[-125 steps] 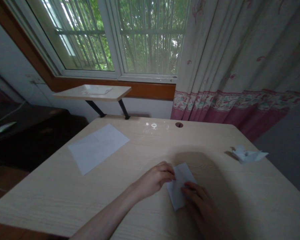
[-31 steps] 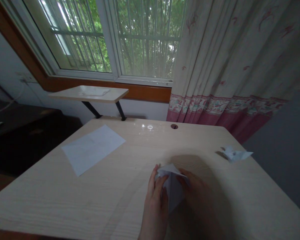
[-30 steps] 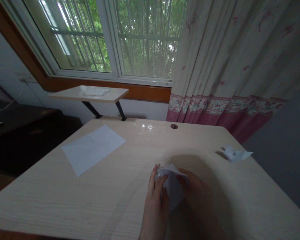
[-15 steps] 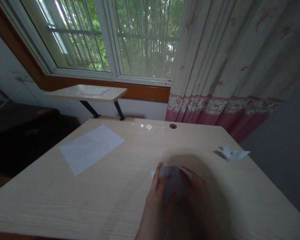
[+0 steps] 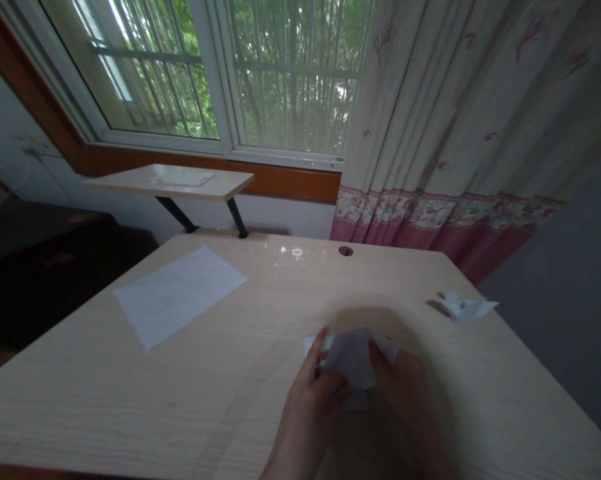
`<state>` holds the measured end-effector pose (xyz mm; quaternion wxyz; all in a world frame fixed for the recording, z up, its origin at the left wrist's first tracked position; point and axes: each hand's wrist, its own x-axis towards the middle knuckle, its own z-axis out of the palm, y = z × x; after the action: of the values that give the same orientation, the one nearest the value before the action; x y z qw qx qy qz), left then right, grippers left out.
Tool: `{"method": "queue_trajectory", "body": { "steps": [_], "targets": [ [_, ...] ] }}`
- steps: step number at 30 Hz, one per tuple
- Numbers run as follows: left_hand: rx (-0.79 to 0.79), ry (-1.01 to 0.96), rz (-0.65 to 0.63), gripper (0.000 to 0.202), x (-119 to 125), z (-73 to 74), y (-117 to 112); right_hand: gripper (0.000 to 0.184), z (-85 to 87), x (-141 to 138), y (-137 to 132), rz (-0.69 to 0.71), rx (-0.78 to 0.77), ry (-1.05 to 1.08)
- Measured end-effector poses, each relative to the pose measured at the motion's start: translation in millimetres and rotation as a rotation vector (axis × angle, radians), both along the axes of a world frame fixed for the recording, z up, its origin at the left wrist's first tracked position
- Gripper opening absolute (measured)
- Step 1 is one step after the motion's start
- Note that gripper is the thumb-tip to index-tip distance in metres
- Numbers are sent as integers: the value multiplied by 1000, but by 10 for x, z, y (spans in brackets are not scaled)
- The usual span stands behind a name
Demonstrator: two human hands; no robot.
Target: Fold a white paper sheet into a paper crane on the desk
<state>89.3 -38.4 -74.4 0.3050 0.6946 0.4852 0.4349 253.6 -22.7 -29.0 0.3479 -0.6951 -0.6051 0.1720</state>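
Between my two hands is a folded sheet of white paper (image 5: 355, 357), held over the near middle of the desk. My left hand (image 5: 313, 393) grips its left side, with the index finger stretched along the edge and the thumb on the near face. My right hand (image 5: 400, 380) pinches the right side, its thumb pressed on the upper face. A paper corner sticks out past the left fingers, and a lower flap shows beneath. The other fingers of my right hand are hidden in shadow.
A flat white sheet (image 5: 180, 297) lies on the left of the wooden desk (image 5: 180, 407). A folded paper figure (image 5: 465, 307) sits near the right edge. At the back left, a raised shelf (image 5: 225, 185) carries a whitish item (image 5: 183, 177). A curtain (image 5: 430, 200) hangs behind.
The folded paper has opened out between my hands, its upper layer now angular and a lower flap showing. My right thumb has shifted slightly. The view has moved a little.
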Motion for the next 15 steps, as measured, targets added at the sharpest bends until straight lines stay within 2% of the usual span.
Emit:
{"method": "queue_trajectory", "body": {
  "steps": [7, 10, 15],
  "targets": [
    [36, 25, -34, 20, -22, -57, 21, 41, 74, 33, -14, -115, -61, 20],
    [45, 40, -18, 19, -18, -73, 21, 41, 65, 38, -8, -152, -44, 99],
    [27, 59, -8, 17, -15, -10, 22, 44, 56, 20, -8, 9, -31, 408]
  ]
}}
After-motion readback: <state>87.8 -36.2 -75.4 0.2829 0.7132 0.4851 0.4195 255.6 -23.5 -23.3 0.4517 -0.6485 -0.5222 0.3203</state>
